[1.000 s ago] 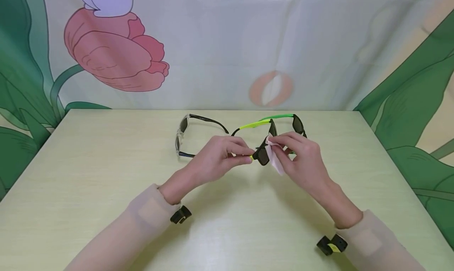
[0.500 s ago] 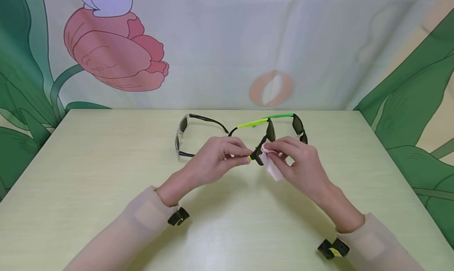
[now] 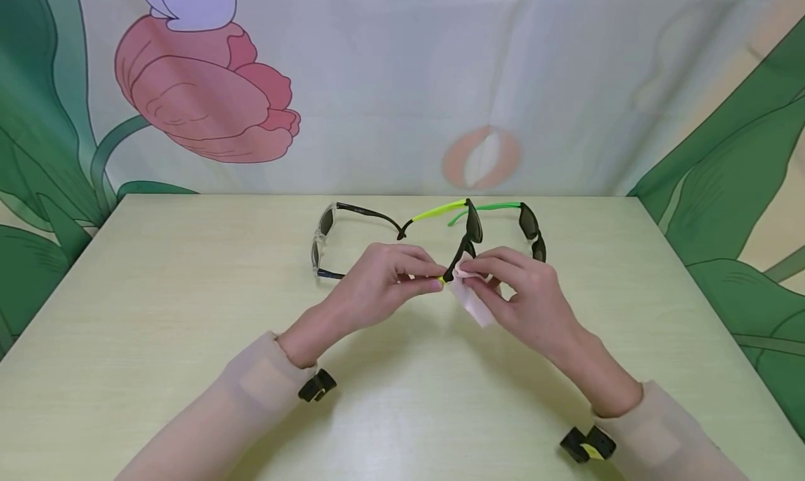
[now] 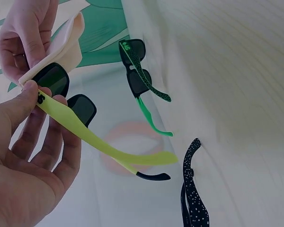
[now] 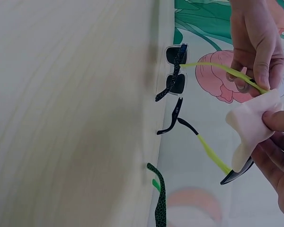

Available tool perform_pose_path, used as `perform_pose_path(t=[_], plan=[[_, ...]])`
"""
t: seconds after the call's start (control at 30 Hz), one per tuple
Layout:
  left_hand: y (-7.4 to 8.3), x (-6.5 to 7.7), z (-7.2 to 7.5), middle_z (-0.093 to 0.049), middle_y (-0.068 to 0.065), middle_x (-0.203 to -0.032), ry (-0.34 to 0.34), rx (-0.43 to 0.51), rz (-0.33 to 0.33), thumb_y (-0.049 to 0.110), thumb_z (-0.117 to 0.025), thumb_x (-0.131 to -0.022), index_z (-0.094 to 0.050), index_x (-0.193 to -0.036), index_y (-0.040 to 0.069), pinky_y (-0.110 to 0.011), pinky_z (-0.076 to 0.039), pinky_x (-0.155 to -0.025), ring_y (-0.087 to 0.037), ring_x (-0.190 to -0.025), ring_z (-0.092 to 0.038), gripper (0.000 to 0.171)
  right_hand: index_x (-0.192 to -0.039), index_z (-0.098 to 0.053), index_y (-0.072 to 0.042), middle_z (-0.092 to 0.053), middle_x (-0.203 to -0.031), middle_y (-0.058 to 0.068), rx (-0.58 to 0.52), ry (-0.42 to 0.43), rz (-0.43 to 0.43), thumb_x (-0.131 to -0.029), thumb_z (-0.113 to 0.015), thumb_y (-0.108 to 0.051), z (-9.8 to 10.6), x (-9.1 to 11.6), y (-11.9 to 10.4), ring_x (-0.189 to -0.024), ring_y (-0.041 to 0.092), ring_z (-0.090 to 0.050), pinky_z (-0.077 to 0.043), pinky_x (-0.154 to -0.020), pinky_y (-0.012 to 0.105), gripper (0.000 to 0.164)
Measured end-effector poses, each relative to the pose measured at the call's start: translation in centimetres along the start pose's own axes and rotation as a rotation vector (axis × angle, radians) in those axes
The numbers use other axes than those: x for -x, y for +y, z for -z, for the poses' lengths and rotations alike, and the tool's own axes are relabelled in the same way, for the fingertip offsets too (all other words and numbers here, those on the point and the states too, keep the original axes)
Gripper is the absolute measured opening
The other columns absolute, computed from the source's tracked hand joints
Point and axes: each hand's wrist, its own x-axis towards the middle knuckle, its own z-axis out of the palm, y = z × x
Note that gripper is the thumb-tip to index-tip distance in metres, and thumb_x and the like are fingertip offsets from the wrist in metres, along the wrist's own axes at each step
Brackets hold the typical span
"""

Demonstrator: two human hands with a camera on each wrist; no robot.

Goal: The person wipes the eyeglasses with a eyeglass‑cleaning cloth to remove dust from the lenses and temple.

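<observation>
My left hand (image 3: 390, 285) pinches sunglasses (image 4: 80, 127) by the hinge end of one yellow temple. They have a black front and dark lenses, and are held up over the table with both temples unfolded. In my right hand (image 3: 528, 292) a pale pink cloth (image 5: 258, 123) is pinched between thumb and fingers, pressed against the lens nearest my left hand. The cloth's loose end hangs below the fingers. In the right wrist view it hides most of the front of the sunglasses.
Clear-framed sunglasses (image 3: 318, 240) with dark speckled temples stand on the table (image 3: 189, 292) at the left, partly behind my left hand. Green-templed sunglasses (image 3: 530, 222) stand behind my right hand. A printed curtain (image 3: 377, 82) hangs along the table's back edge.
My right hand has drawn the cloth left and slightly down, toward the hinge in my left hand. The sunglasses have turned, their far lens rising. My left hand has hardly moved.
</observation>
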Motion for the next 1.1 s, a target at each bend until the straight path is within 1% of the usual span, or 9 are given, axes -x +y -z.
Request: perform_pose_path(t=[0.23, 0.5, 0.7, 0.9, 1.1], plan=[[0.3, 0.06, 0.21, -0.074, 0.003, -0.093, -0.012, 0.007, -0.012, 0.002, -0.078, -0.09, -0.08, -0.109, 0.001, -0.03, -0.055, -0.062, -0.006, -0.075, -0.062, 0.019, -0.104, -0.078, -0.001, -0.075, -0.099, 0.006, 0.022, 0.03, -0.008, -0.076, -0.085, 0.012, 0.31, -0.29, 0.14, -0.072, 0.014, -0.069, -0.058, -0.062, 0.024, 0.031], [0.39, 0.2, 0.27, -0.073, 0.005, -0.095, -0.042, -0.001, -0.044, 0.003, -0.078, -0.091, -0.08, -0.109, 0.003, -0.028, -0.053, -0.063, -0.005, -0.076, -0.062, 0.019, -0.106, -0.078, 0.0, -0.075, -0.1, 0.005, 0.036, 0.057, -0.05, -0.079, -0.082, 0.013, 0.76, -0.4, 0.39, -0.08, 0.016, -0.072, -0.06, -0.063, 0.027, 0.03], [0.52, 0.37, 0.29, -0.073, 0.005, -0.094, -0.043, 0.002, -0.068, 0.002, -0.078, -0.091, -0.081, -0.108, 0.002, -0.026, -0.052, -0.062, -0.004, -0.075, -0.062, 0.017, -0.104, -0.078, 0.0, -0.076, -0.098, 0.005, 0.055, 0.07, -0.06, -0.079, -0.082, 0.012, 0.85, -0.28, 0.7, -0.077, 0.015, -0.07, -0.059, -0.062, 0.027, 0.028], [0.5, 0.52, 0.24, -0.073, 0.005, -0.094, -0.036, 0.006, -0.077, 0.003, -0.078, -0.091, -0.08, -0.108, 0.002, -0.025, -0.051, -0.061, -0.005, -0.075, -0.061, 0.018, -0.103, -0.078, 0.0, -0.075, -0.098, 0.005, 0.021, 0.063, -0.043, -0.078, -0.082, 0.014, 0.88, -0.01, 0.57, -0.074, 0.014, -0.069, -0.058, -0.062, 0.024, 0.029], [0.41, 0.56, 0.23, -0.073, 0.004, -0.095, -0.027, 0.012, -0.075, 0.003, -0.078, -0.091, -0.08, -0.11, 0.002, -0.026, -0.051, -0.062, -0.007, -0.075, -0.062, 0.019, -0.104, -0.078, -0.001, -0.075, -0.098, 0.006, -0.027, 0.018, 0.009, -0.074, -0.085, 0.014, 0.84, -0.06, 0.06, -0.071, 0.014, -0.068, -0.057, -0.062, 0.022, 0.034]])
